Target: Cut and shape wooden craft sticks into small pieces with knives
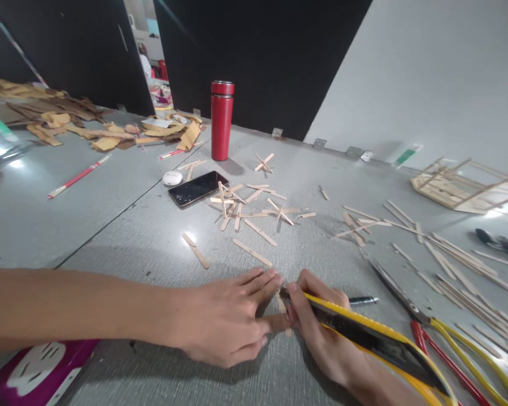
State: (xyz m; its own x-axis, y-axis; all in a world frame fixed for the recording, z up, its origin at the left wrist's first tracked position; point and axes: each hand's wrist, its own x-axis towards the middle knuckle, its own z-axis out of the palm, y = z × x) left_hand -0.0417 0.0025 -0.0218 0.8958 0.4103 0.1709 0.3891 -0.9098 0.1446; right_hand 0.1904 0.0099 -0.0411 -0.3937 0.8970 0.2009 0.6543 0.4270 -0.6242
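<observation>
Near the front middle of the grey table, my left hand (232, 316) lies palm down, holding a small craft stick (281, 303) against the tabletop with its fingertips and thumb. Most of that stick is hidden by my fingers. My right hand (322, 332) is closed around a yellow and black utility knife (364, 332). The knife's front end is at the stick, close to my left fingertips; the blade itself is hard to make out. A dark pen (363, 300) lies just beyond my right hand, partly covered by it.
Notched craft sticks (252, 252) lie scattered ahead, near a phone (198, 189), white earbud case (172, 178) and red flask (222, 121). Right are scissors (423, 316), long thin sticks (465, 262) and a stick frame (461, 186). A purple case (78, 352) sits left.
</observation>
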